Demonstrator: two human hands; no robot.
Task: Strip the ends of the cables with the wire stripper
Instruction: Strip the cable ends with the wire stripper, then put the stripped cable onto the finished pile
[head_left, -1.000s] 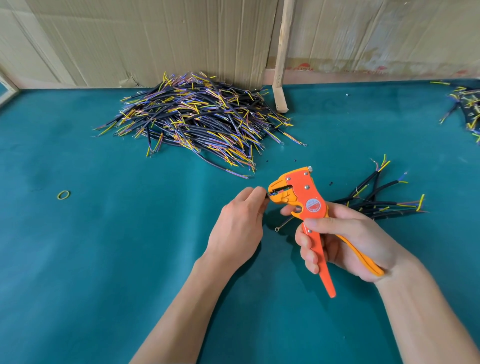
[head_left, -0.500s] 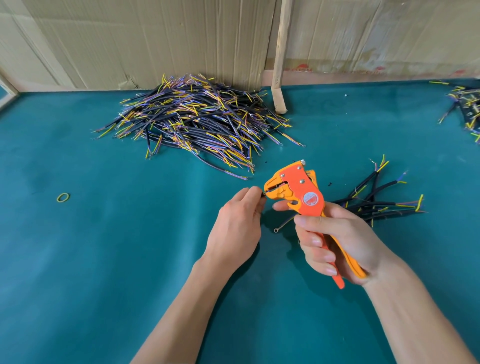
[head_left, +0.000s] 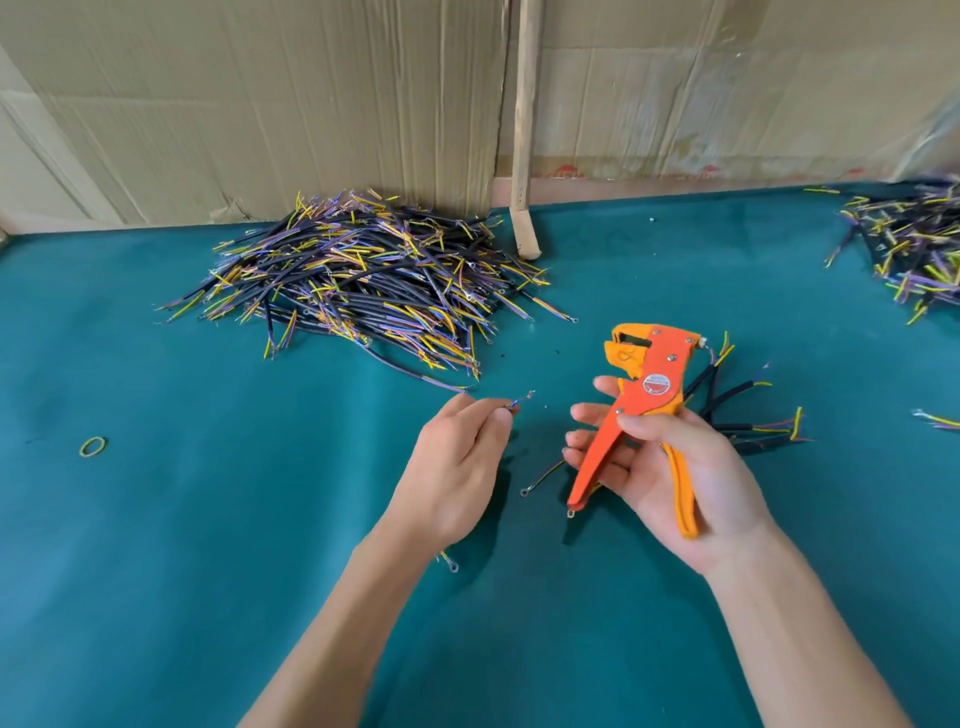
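Note:
My right hand (head_left: 670, 473) holds the orange wire stripper (head_left: 641, 400) upright, its handles spread and the jaws up and apart from any cable. My left hand (head_left: 457, 462) pinches a thin cable (head_left: 519, 402) whose bare tip sticks out past the fingertips, a short way left of the stripper. Its other end with a ring terminal (head_left: 451, 564) shows below the left wrist. A small bunch of black cables (head_left: 748, 410) lies behind my right hand. A big heap of cables (head_left: 363, 275) lies at the back left.
Teal cloth (head_left: 208, 545) covers the table. A yellow rubber band (head_left: 93, 446) lies at the left. Another cable heap (head_left: 914, 249) sits at the far right. A cable with a ring terminal (head_left: 540, 480) lies between my hands. Cardboard (head_left: 311, 104) and a wooden stick (head_left: 524, 156) stand behind.
The stripper's handles have opened and it has swung upright and to the right. My left hand has drawn the cable out of the jaws and to the left.

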